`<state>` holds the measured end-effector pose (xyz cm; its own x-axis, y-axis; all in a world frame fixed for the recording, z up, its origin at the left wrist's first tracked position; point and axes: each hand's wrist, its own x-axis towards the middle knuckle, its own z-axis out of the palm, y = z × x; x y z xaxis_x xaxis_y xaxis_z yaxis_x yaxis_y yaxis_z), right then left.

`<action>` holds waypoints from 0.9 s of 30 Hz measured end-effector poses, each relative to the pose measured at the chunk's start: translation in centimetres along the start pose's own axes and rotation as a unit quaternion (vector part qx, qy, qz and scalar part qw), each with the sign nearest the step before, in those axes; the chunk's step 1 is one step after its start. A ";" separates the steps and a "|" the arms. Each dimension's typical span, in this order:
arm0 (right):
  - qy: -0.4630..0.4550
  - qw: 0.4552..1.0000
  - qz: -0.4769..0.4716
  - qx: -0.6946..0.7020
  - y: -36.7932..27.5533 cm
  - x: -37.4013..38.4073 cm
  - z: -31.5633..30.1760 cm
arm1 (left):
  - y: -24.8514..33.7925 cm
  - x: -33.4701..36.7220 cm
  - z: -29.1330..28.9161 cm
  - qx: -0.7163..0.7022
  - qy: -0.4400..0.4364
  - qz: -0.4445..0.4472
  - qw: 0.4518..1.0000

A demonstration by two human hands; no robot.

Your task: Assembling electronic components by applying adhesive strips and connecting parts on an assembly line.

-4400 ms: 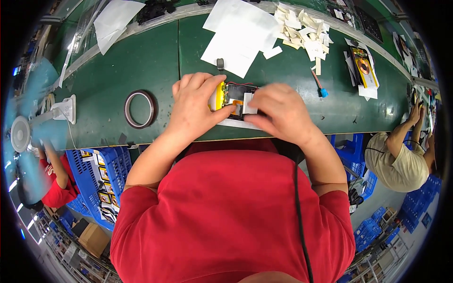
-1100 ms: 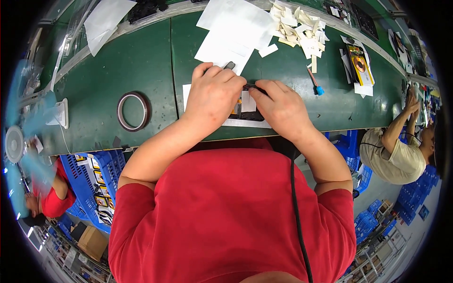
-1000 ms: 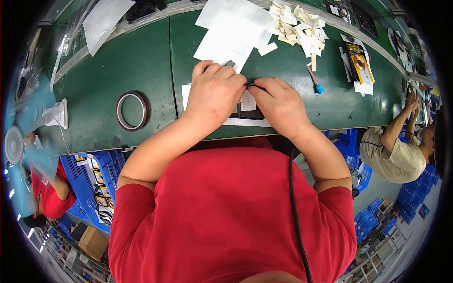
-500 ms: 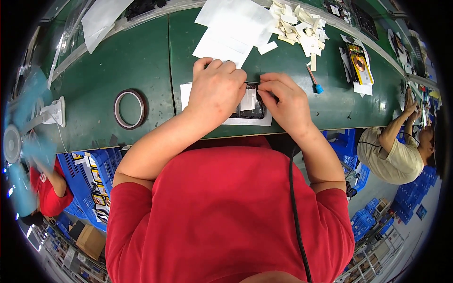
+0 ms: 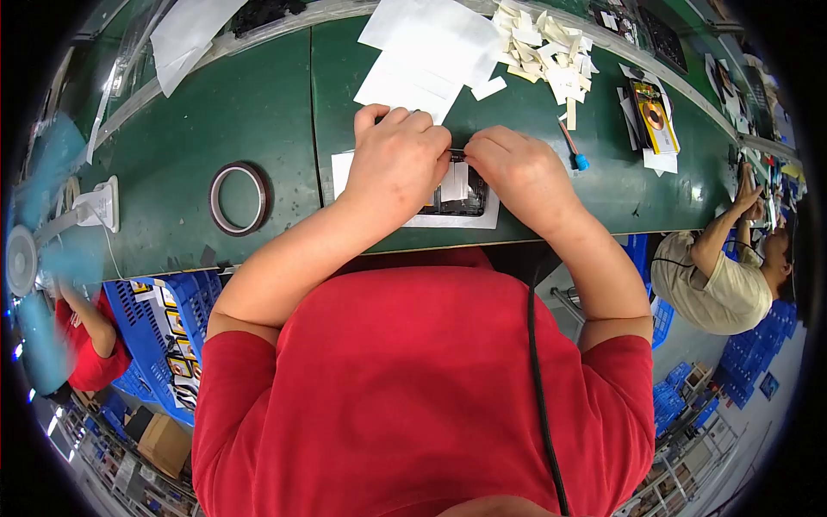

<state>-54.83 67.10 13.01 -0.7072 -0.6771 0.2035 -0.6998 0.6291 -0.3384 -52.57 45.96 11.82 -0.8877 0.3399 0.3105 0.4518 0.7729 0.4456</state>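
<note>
In the centre of the frame, a black rectangular electronic device (image 5: pixel 469 207) with a white panel (image 5: pixel 455 183) on its face lies on a white paper sheet (image 5: pixel 339 171), on the dark green surface (image 5: pixel 164 155). The left hand (image 5: pixel 398 159) covers the device's left part; its fingers are bent, and I cannot tell whether they are clamped on anything, since their undersides are hidden. The right hand (image 5: pixel 524 175) is at the upper right corner of the device—thumb and forefinger pinched together on a thin dark strip (image 5: pixel 457 152) that runs between the two hands.

Left of centre lies a dark brown ring-shaped roll of tape (image 5: pixel 263 201). Larger white sheets (image 5: pixel 422 60) lie at upper centre, just beside a heap of cream paper scraps (image 5: pixel 556 56). Toward the upper right are a slim tool with a blue end (image 5: pixel 582 162) and a yellow-and-black device with a round copper coil (image 5: pixel 656 119).
</note>
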 end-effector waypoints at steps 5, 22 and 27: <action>0.009 0.998 -0.034 -0.044 -0.6 0.2 0.1 | 0.0 -0.1 0.2 0.003 0.002 0.002 1.000; 0.075 0.994 0.032 0.073 -1.1 0.2 0.8 | 0.5 0.1 0.3 0.068 0.004 0.037 0.997; 0.035 0.997 0.061 0.022 -1.8 0.5 1.0 | 0.2 -0.2 0.2 0.096 -0.005 0.047 0.994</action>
<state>-53.85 65.30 12.82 -0.7933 -0.5669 0.2222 -0.6040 0.6868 -0.4043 -52.34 46.22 11.70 -0.8441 0.4192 0.3343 0.5074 0.8259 0.2457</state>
